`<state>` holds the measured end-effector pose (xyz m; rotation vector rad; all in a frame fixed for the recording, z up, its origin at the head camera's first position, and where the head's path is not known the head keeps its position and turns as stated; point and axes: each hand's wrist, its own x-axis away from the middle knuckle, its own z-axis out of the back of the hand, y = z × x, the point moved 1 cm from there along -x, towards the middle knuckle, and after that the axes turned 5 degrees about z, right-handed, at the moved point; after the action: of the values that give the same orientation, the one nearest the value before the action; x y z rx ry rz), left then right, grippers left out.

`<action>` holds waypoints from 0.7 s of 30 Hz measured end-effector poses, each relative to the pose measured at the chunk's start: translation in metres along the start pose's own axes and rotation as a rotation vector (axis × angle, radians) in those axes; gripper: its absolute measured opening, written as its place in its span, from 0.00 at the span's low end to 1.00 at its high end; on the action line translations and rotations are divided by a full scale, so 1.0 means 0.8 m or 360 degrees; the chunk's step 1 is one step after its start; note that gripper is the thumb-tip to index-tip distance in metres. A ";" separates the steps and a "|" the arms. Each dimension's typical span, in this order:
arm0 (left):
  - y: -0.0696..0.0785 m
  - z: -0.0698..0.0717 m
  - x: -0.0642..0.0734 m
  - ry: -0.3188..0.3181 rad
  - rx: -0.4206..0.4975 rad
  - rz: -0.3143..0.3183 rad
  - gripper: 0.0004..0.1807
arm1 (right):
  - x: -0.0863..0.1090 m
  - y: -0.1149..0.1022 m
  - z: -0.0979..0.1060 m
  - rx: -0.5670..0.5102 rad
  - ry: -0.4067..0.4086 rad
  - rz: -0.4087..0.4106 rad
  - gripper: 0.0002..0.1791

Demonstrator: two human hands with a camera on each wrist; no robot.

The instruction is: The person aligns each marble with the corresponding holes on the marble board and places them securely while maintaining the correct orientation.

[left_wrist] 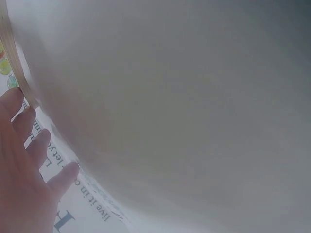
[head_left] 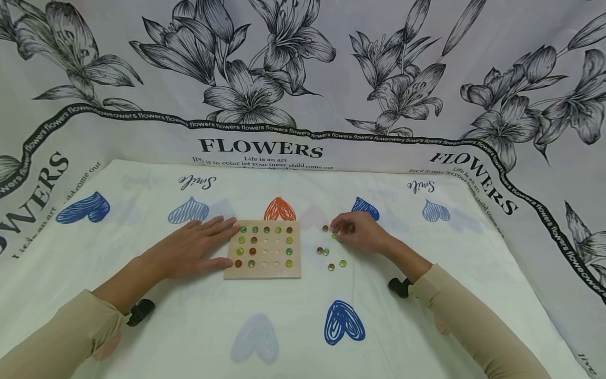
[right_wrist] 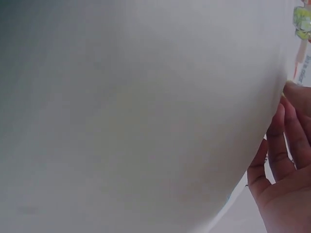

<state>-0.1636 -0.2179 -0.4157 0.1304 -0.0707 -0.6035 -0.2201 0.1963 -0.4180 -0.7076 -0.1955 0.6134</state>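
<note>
A light wooden board (head_left: 262,273) with rows of round hollows lies on the cloth; green, amber and brown glass marbles fill its outer hollows, while several in the middle columns are bare. My left hand (head_left: 196,247) rests at the board's left edge, fingers spread, fingertips and thumb on the rim. To the right of the board, my right hand (head_left: 360,230) pinches a green marble (head_left: 334,236) between thumb and forefinger, low over the cloth. The right wrist view shows those fingertips together with a yellowish glint between them. A brown marble (head_left: 325,228) lies just left of the fingertips.
Nearer to me lie more loose marbles: a brown one (head_left: 319,250) beside a green one (head_left: 325,252), an amber one (head_left: 331,267) and another green one (head_left: 343,263). Beneath everything is a white heart-printed cloth (head_left: 303,326); a flower-printed curtain (head_left: 331,116) hangs behind.
</note>
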 end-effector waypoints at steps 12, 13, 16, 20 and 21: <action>0.000 0.000 -0.001 -0.0004 -0.0010 -0.0006 0.43 | -0.011 -0.019 -0.002 -0.0049 -0.0005 0.0063 0.14; 0.000 0.000 -0.001 -0.0004 -0.0010 -0.0006 0.43 | -0.012 -0.021 -0.002 -0.0060 -0.0009 0.0067 0.14; 0.000 0.000 -0.001 -0.0004 -0.0006 -0.0005 0.43 | -0.014 -0.030 -0.005 -0.0079 -0.0026 0.0085 0.14; 0.001 0.001 -0.001 -0.0004 0.0004 0.0002 0.43 | -0.018 -0.044 -0.010 -0.0076 -0.0047 0.0128 0.13; 0.001 0.001 -0.001 -0.0004 0.0006 0.0004 0.43 | -0.019 -0.047 -0.011 -0.0075 -0.0051 0.0140 0.13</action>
<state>-0.1636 -0.2171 -0.4148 0.1329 -0.0746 -0.6014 -0.2118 0.1602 -0.3990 -0.7554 -0.2099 0.7063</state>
